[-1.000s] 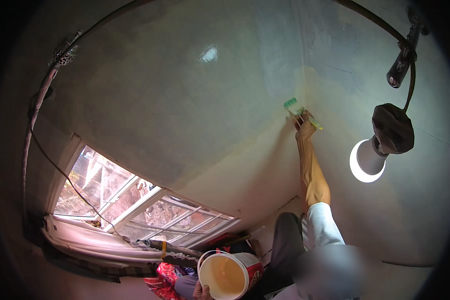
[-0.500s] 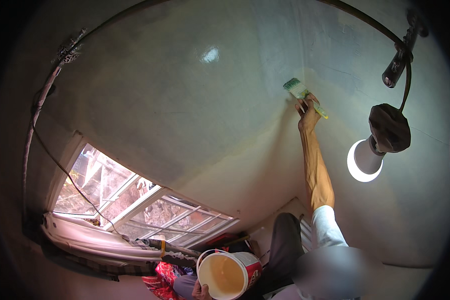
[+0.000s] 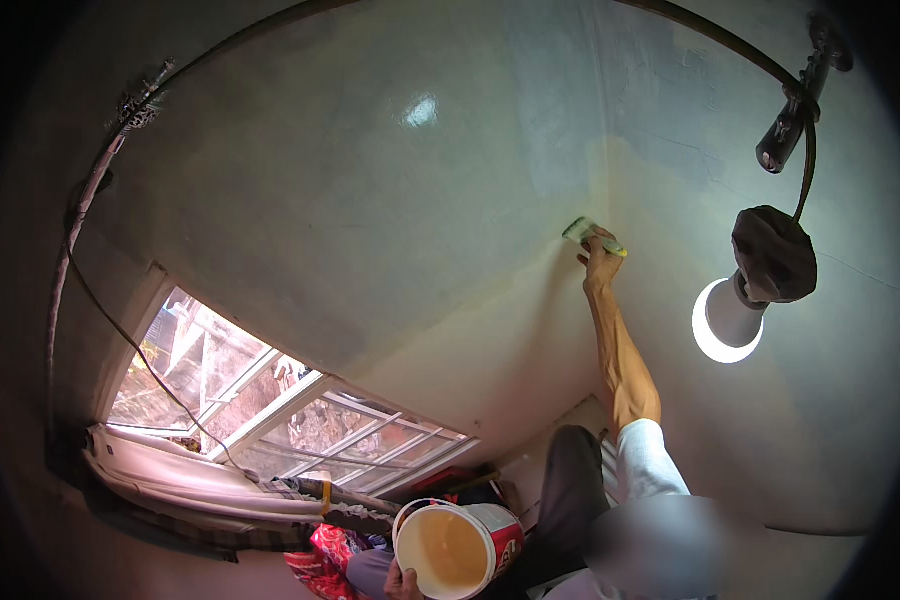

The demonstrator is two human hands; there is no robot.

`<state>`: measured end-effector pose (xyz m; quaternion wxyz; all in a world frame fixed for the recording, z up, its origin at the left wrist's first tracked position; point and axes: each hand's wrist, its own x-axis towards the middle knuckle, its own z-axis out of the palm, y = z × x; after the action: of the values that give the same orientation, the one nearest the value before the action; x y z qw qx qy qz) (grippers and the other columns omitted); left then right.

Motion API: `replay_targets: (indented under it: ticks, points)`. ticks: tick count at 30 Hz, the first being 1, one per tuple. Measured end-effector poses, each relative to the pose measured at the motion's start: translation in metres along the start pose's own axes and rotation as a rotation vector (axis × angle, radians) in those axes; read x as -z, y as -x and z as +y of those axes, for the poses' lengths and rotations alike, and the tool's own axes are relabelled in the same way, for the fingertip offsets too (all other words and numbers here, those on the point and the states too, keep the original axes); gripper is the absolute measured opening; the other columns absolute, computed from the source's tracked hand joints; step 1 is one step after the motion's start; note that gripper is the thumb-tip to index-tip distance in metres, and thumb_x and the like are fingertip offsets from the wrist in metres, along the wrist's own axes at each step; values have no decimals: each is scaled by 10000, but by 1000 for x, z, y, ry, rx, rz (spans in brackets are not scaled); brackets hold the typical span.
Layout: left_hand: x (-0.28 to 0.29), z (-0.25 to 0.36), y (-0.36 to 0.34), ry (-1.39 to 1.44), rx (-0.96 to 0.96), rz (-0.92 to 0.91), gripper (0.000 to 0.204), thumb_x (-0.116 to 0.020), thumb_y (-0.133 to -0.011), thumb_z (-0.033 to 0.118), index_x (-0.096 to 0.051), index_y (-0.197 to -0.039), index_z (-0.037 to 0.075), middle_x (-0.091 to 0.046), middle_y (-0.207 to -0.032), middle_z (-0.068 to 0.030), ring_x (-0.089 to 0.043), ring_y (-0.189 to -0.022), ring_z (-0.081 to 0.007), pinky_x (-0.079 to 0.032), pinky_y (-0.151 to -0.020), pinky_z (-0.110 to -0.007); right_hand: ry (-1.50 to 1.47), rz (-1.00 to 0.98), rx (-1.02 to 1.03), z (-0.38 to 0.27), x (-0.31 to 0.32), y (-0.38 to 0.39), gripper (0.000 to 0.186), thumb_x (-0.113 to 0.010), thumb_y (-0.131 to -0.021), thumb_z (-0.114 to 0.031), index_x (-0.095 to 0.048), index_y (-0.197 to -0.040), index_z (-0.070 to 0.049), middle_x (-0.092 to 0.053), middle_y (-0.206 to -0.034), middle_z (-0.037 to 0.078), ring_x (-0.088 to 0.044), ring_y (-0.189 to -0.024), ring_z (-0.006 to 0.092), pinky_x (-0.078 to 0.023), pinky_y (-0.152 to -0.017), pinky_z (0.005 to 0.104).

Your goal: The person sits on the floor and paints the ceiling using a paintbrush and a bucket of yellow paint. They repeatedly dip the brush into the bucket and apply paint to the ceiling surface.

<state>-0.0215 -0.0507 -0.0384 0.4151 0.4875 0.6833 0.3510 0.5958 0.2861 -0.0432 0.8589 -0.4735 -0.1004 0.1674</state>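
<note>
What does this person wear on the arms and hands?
The right hand is bare, with no glove, and its long forearm is bare up to a white sleeve rolled or cut near the elbow. Of the left hand only bare fingers show at the lower edge; its arm and any sleeve stay hidden.

The brush (image 3: 592,235) lay just above the right hand's fingers (image 3: 600,262), pressed to the wall corner (image 3: 570,300). A lit bulb (image 3: 727,322) hung right of them. The bucket (image 3: 455,548) sat far below, over the left hand's fingers (image 3: 402,582).
</note>
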Motion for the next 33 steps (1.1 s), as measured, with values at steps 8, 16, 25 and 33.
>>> replay_targets:
  ticks: [8,16,25,33]
  points:
    - [0,5,4,-30,10,24,417,-523,-988,215,-533,-1339,-12,-654,-1157,-157,-618,-976,-249,-492,-846,-371,-318,-138,47,-76,-38,14,341,-616,-922,-156,-586,-1235,-24,-638,-1112,131,-654,-937,223,-561,-747,347]
    - [0,7,7,-58,65,83,423,-525,-976,216,-543,-1329,-16,-651,-1180,-176,-611,-1019,-274,-477,-893,-388,-167,8,-221,23,16,39,329,-582,-941,-151,-565,-1252,-46,-639,-1145,120,-656,-984,222,-551,-760,338]
    - [-2,8,5,-1,-34,47,404,-556,-959,212,-591,-1294,-10,-676,-1125,-141,-608,-970,-234,-489,-853,-355,-146,-121,-11,-29,-35,46,316,-632,-878,-150,-624,-1164,-15,-653,-1086,163,-673,-930,272,-578,-710,390]
    - [-2,5,8,-44,116,90,419,-576,-954,203,-582,-1321,1,-666,-1140,-107,-597,-961,-208,-486,-827,-325,-306,-205,-37,-34,-39,74,368,-606,-963,-224,-534,-1284,-61,-629,-1162,110,-646,-1026,216,-560,-804,342]
